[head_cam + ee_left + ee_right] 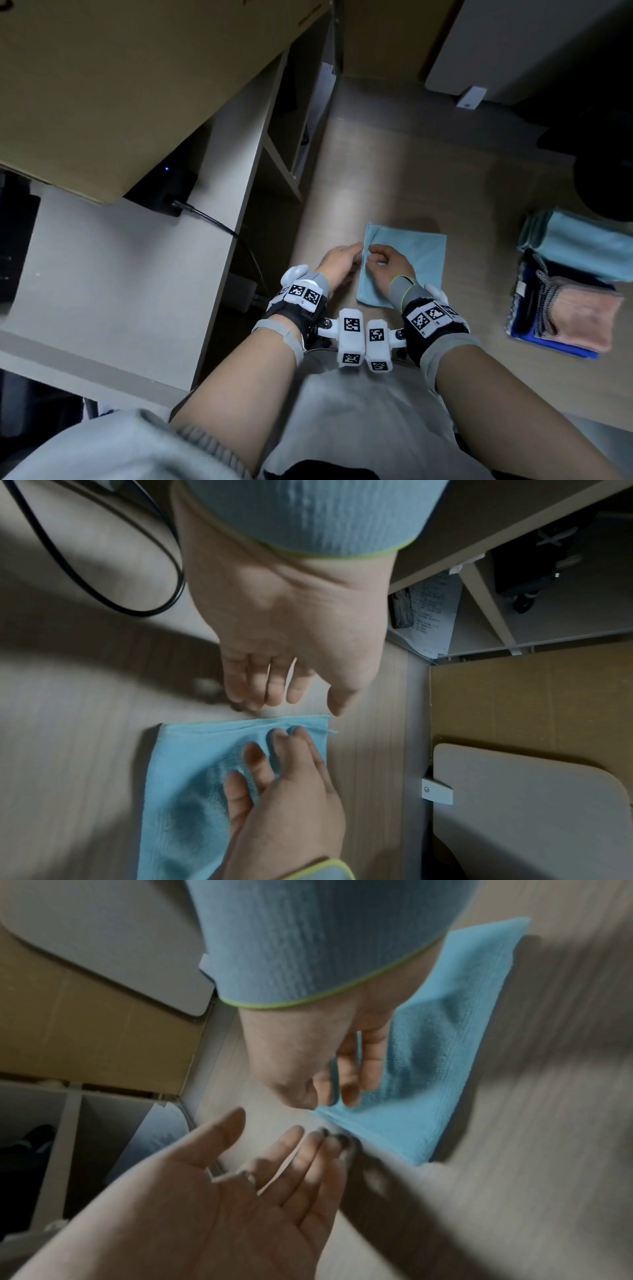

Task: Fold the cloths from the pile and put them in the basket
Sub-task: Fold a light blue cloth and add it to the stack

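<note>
The blue cloth [407, 260] lies flat on the floor [394, 164], folded into a neat shape, right in front of me. My right hand [387, 262] rests on top of the cloth near its edge, fingers [291, 739] a little bent and pressing down — it is not gripping anything that I can see. My left hand [337, 262] is just beside that same edge, wide and loose, fingertips [329, 1139] down by the floor and the hem, holding nothing.

I think I am about to make the next fold, or to tidy this edge first. To do it well, I should keep my right hand pressing so the cloth does not slide, then slip my left fingers under the edge and lift both layers together. If I catch only the top layer, the fold may come open. I should bring the edge straight across so the corners meet, then smooth it flat.

On the far side of the cloth from my left hand sits a stack of cloths [565, 274], well apart — light blue on top, pink and dark ones lower down, with something blue [561, 346] underneath. I cannot tell if that is the basket.
</note>
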Tool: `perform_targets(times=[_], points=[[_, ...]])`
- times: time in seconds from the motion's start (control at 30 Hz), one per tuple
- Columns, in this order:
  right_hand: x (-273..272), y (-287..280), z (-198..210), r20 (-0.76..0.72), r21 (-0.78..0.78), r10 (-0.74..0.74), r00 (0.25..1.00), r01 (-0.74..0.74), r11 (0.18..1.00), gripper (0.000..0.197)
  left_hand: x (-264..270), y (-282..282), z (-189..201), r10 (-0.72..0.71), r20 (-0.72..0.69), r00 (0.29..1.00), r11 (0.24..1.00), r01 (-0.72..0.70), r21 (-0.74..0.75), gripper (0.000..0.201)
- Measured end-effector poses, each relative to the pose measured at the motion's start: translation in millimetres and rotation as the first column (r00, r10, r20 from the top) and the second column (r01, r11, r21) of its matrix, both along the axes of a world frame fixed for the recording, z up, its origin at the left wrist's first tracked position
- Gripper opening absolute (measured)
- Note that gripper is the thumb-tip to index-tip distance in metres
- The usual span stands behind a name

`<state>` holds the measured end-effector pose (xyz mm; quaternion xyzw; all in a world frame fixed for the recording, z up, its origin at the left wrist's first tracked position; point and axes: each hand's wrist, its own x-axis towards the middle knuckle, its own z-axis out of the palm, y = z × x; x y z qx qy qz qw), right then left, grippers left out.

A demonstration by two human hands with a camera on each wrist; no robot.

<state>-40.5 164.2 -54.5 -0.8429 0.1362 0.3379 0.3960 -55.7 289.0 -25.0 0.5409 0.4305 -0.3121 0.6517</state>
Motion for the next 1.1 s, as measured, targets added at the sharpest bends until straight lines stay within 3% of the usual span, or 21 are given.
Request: perform_targets(times=[0.1, 0.2, 0.33, 0.43, 0.47, 0.57, 0.63, 0.7, 0.77, 0.83, 0.93, 1.1], points=[[1.9, -13.6, 6.1, -0.022, 0.071, -0.184, 0.983, 0.185, 0.98, 0.021, 3.9, 1.1, -1.5, 0.003, 0.051, 0.999, 0.987, -0.011, 0.158, 0.027], [4.4, -36.5, 8.4, -0.017, 0.1, -0.302, 0.953, 0.303, 0.948, 0.023, 7.2, -13.4, 0.7, 0.02, 0.049, 0.999, 0.997, -0.024, 0.076, 0.013], [1.4, -73.5, 1.9, -0.047, 0.131, -0.44, 0.897, 0.443, 0.887, 0.022, -4.2, -42.7, -9.3, -0.064, 0.003, 0.998, 0.998, 0.064, 0.003, 0.005], [-6.9, -100.0, -2.1, -0.113, 0.112, -0.501, 0.858, 0.512, 0.852, 0.021, -21.1, -56.8, -32.7, -0.109, 0.003, 0.994, 0.986, 0.108, 0.128, 0.048], [-10.2, -105.1, -4.1, -0.154, 0.1, -0.507, 0.848, 0.524, 0.846, 0.021, -23.6, -58.5, -35.8, -0.103, 0.021, 0.995, 0.985, 0.098, 0.145, 0.055], [-21.5, -116.2, -14.7, -0.197, 0.043, -0.497, 0.845, 0.514, 0.857, 0.018, -24.3, -58.8, -29.6, -0.066, 0.047, 0.997, 0.982, 0.056, 0.18, 0.051], [-26.5, -121.7, -16.3, -0.106, -0.038, -0.449, 0.887, 0.448, 0.893, 0.017, -23.2, -55.2, -28.8, -0.019, 0.022, 1.0, 0.955, 0.011, 0.296, 0.042], [-28.2, -127.6, -11.1, -0.042, -0.123, -0.398, 0.916, 0.391, 0.912, 0.028, -27.8, -51.9, -29.4, 0.009, -0.052, 0.999, 0.894, 0.015, 0.447, 0.039], [-27.8, -131.1, -10.9, -0.06, -0.152, -0.357, 0.932, 0.345, 0.926, 0.041, -35.5, -52.3, -29.9, 0.015, -0.152, 0.988, 0.869, 0.063, 0.491, 0.048], [-24.7, -130.5, -13.6, -0.123, -0.164, -0.273, 0.954, 0.251, 0.954, 0.047, -40.0, -56.9, -30.5, -0.014, -0.213, 0.977, 0.875, 0.115, 0.471, 0.059], [-21.9, -127.7, -13.8, -0.195, -0.145, -0.17, 0.966, 0.143, 0.979, 0.031, -43.2, -59.7, -30.7, -0.086, -0.256, 0.963, 0.891, 0.189, 0.412, 0.063], [-24.4, -126.3, -10.7, -0.188, -0.053, -0.296, 0.936, 0.292, 0.955, 0.025, -49.4, -63.3, -40.1, -0.013, -0.237, 0.971, 0.95, 0.086, 0.3, 0.049]])
